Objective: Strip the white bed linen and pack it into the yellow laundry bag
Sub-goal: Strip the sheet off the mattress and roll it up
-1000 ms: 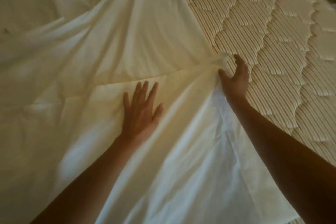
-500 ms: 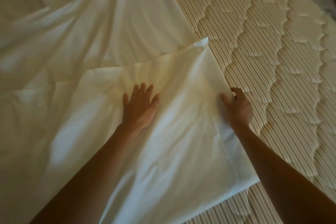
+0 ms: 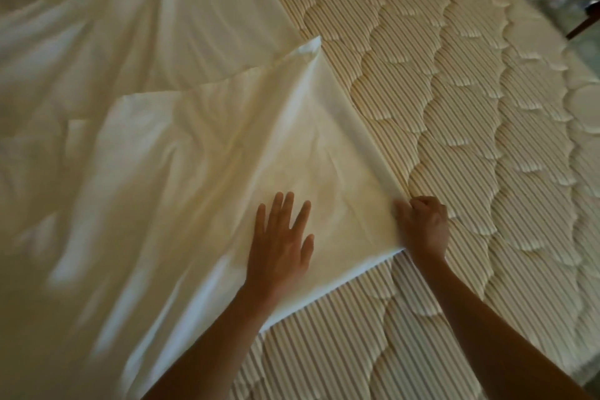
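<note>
White sheet: spread rumpled over the left of the striped quilted mattress, one part folded over.
Left hand: laid flat on the fold, fingers straight and spread.
Right hand: fingers curled, the fold's right corner pinched.

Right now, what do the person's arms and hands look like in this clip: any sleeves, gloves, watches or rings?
Both forearms are bare as far as the frame shows, with no sleeve in view. The left hand and right hand wear no gloves. No watch, bracelet or ring is visible, though the dim, soft picture could hide a thin band.
</note>
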